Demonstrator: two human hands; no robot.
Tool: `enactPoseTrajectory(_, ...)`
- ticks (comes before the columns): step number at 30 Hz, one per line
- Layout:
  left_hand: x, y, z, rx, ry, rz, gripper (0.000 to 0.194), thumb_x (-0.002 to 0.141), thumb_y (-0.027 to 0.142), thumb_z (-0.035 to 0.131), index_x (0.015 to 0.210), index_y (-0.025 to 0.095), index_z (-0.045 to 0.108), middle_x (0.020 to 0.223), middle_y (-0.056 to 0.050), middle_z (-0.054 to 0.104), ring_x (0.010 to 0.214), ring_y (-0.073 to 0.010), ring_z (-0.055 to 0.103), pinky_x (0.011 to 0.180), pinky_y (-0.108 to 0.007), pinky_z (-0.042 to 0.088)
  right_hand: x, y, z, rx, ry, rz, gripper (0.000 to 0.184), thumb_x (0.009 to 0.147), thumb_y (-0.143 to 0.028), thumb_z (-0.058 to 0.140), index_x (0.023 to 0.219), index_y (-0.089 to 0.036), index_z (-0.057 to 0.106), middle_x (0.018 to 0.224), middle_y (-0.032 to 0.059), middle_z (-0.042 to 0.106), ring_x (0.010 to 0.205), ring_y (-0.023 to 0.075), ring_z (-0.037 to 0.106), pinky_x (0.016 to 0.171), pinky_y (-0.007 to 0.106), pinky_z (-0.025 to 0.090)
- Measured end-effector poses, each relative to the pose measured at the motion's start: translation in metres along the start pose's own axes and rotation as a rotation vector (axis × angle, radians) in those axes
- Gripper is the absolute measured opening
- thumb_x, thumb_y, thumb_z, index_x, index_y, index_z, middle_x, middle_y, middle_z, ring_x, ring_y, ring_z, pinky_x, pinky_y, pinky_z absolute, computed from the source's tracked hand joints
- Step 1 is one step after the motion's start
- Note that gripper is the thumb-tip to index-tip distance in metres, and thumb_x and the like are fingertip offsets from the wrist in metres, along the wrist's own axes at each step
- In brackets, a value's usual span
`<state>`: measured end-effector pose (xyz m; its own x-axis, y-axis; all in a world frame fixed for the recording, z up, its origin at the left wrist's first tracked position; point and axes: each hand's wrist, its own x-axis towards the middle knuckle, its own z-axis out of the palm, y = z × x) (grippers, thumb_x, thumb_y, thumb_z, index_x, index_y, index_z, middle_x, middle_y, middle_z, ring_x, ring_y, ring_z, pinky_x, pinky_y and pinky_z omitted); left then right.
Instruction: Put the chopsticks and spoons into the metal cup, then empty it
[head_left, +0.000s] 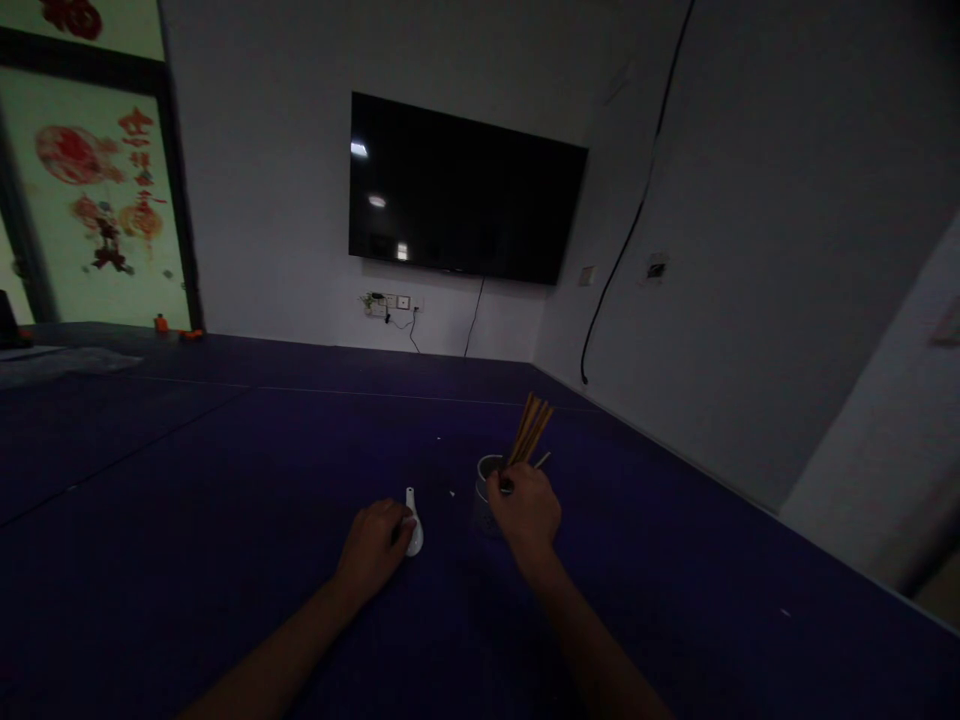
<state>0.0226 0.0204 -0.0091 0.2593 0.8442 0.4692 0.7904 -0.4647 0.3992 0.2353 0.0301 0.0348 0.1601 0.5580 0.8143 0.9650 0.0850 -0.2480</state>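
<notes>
A white soup spoon (412,537) lies on the dark blue surface, its handle pointing away from me. My left hand (375,545) is at its left side, with curled fingers and thumb closed on it. To the right stands a grey cylindrical chopstick holder (486,505), upright. My right hand (527,505) is over its right side, fingers closed around a bundle of brown chopsticks (531,430) that tilts up to the right. The lower ends of the bundle are hidden by the hand and the holder. A thin pale stick (542,460) pokes out beside it.
The dark blue surface (300,460) reaches to the walls. A black television (465,190) hangs on the far wall above sockets (394,301) and cables. A black cable (625,245) runs down the right wall. Small orange objects (161,323) and plastic sheeting (67,365) lie at the far left.
</notes>
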Motion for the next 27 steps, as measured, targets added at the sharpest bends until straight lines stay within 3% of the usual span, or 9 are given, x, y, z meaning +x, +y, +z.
enactPoseTrajectory(7,0.001,-0.001,0.001,0.041,-0.029,-0.031,0.026,0.085,0.036,0.045,0.094,0.018,0.063,0.089,-0.007,0.064,0.084,-0.0204,0.059,0.073,-0.031,0.04,0.0,0.0,-0.001,-0.044,-0.024,0.003,0.026,0.079,-0.034,0.051,0.061,-0.02,0.063,0.071,0.0049,0.064,0.072,0.0198,0.054,0.058,0.028,0.036)
enactPoseTrajectory(15,-0.001,0.0,0.0,0.086,-0.069,-0.049,0.036,0.081,0.042,0.052,0.106,0.017,0.059,0.096,-0.009,0.062,0.09,-0.0228,0.057,0.074,-0.032,0.04,-0.001,0.001,0.0,-0.113,0.021,-0.009,0.035,0.081,-0.04,0.05,0.057,-0.019,0.064,0.074,0.0077,0.065,0.072,0.0211,0.053,0.054,0.029,0.035)
enactPoseTrajectory(27,0.0,-0.005,0.006,0.06,-0.081,-0.061,0.036,0.079,0.04,0.054,0.109,0.02,0.058,0.099,-0.008,0.063,0.098,-0.0236,0.055,0.081,-0.035,0.039,0.01,0.009,-0.011,-0.226,0.251,-0.066,0.045,0.086,-0.043,0.046,0.049,-0.019,0.055,0.057,0.0044,0.059,0.059,0.0164,0.05,0.05,0.026,0.027)
